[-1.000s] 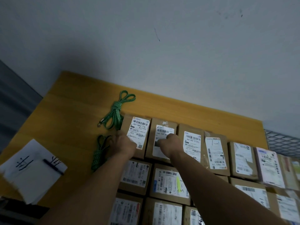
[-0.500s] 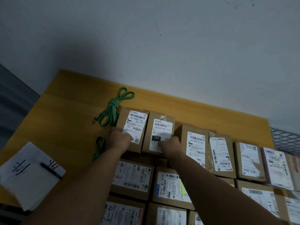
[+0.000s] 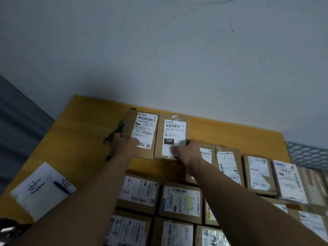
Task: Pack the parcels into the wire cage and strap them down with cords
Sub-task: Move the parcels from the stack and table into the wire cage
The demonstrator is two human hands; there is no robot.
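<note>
Two brown cardboard parcels with white labels are lifted side by side above the yellow table (image 3: 230, 132). My left hand (image 3: 124, 143) grips the left parcel (image 3: 142, 128) at its lower left corner. My right hand (image 3: 188, 152) holds the right parcel (image 3: 173, 135), marked 15H, at its lower right corner. Green cords (image 3: 116, 133) lie on the table behind the left parcel, mostly hidden by it. Several more labelled parcels (image 3: 179, 201) lie in rows on the table below my arms. A corner of the wire cage (image 3: 307, 154) shows at the far right.
A sheet of white paper (image 3: 42, 189) with black handwriting and a dark pen (image 3: 62, 187) on it lies at the table's left front. A grey wall rises right behind the table. More parcels (image 3: 259, 173) stretch to the right toward the cage.
Both hands have raised the two back-row parcels off the table and away from me, leaving a bare gap in the row. The parcels now cover most of the green cords.
</note>
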